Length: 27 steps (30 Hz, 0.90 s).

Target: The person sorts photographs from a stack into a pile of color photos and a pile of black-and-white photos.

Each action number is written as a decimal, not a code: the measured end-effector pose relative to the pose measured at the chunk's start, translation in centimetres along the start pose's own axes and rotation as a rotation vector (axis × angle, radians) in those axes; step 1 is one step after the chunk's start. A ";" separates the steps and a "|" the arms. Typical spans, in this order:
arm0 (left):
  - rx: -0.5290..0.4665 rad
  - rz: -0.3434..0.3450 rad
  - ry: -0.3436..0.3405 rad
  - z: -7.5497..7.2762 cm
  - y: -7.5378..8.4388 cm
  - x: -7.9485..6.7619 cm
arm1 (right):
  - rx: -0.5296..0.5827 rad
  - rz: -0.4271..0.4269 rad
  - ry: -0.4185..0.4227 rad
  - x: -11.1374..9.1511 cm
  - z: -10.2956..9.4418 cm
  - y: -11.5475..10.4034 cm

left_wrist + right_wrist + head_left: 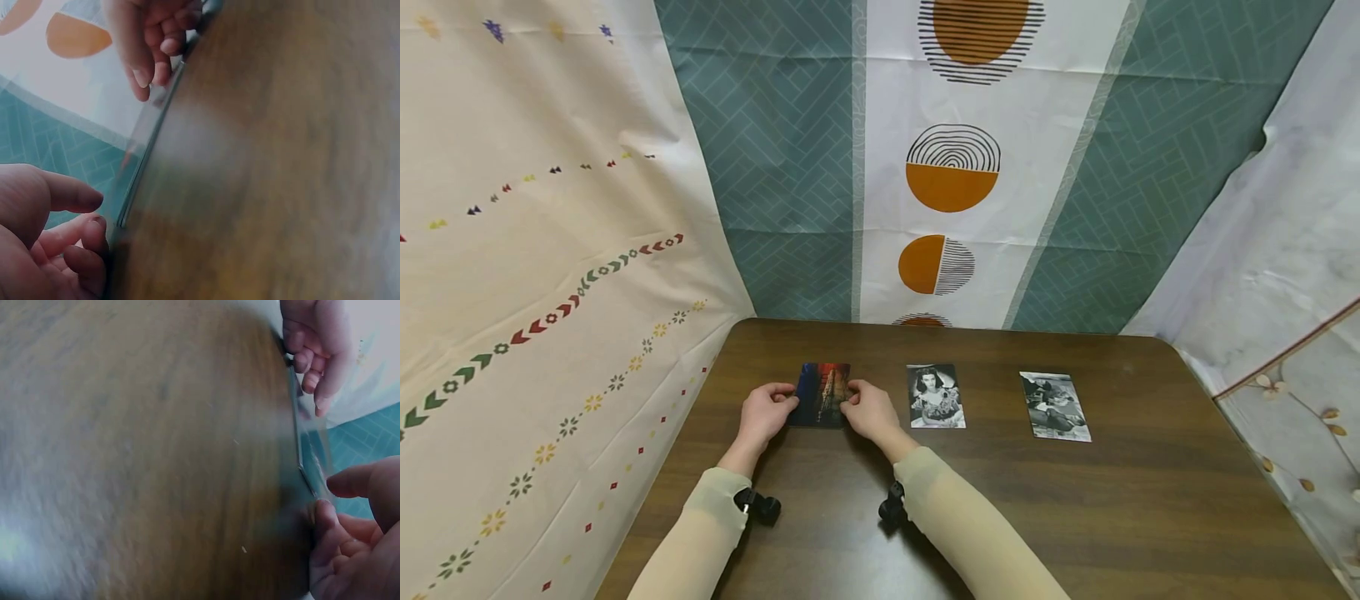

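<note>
A picture card (pixel 822 395), dark with blue and red and a lit tower on it, lies flat or nearly flat at the left of the table. At its left edge my left hand (pixel 765 413) holds it between thumb and fingers. My right hand (pixel 872 411) pinches its right edge the same way. From the left wrist view, the card's glossy near edge (pixel 150 147) stretches between both hands, seen almost edge-on. The right wrist view shows the right thumb and forefinger at the card's near corner (pixel 306 478). Its underside is hidden.
Right of the hands lies a black-and-white card of a woman (pixel 936 397). Farther right sits another black-and-white card (pixel 1056 406), slightly turned. The brown wooden table (pixel 1120 517) ends at a patterned cloth (pixel 790 167) behind, with more cloth on both sides.
</note>
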<state>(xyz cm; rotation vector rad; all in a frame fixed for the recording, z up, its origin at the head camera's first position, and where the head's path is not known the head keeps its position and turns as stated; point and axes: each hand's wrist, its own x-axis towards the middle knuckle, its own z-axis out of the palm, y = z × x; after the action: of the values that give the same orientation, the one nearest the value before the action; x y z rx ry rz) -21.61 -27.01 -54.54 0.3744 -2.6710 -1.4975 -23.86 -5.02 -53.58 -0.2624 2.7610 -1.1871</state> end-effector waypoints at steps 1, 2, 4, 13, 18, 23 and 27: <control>-0.010 0.004 0.000 0.1 0.1 -0.1 | 0.022 -0.009 -0.004 0.0 -0.2 0.2; -0.023 0.011 -0.001 0.2 0.3 -0.1 | 0.042 -0.018 -0.006 0.0 -0.5 0.4; -0.053 0.023 -0.003 0.5 0.8 -0.3 | 0.078 -0.045 0.001 0.0 -1.2 0.9; -0.234 0.104 -0.083 4.8 4.8 -1.8 | 0.181 -0.058 0.097 -0.9 -6.4 4.0; -0.267 0.132 -0.145 7.6 6.7 -2.6 | 0.173 -0.024 0.126 -1.6 -8.8 6.5; -0.281 0.154 -0.180 10.1 8.1 -3.2 | 0.167 0.012 0.160 -2.1 -10.3 8.7; -0.296 0.151 -0.212 12.1 8.9 -3.2 | 0.188 0.057 0.174 -2.6 -11.3 10.1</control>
<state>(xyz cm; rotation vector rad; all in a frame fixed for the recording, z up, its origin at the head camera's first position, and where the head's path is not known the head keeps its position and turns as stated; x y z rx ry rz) -22.14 -11.70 -53.18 -0.0035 -2.4948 -1.9391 -24.50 10.34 -53.14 -0.0632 2.7509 -1.5080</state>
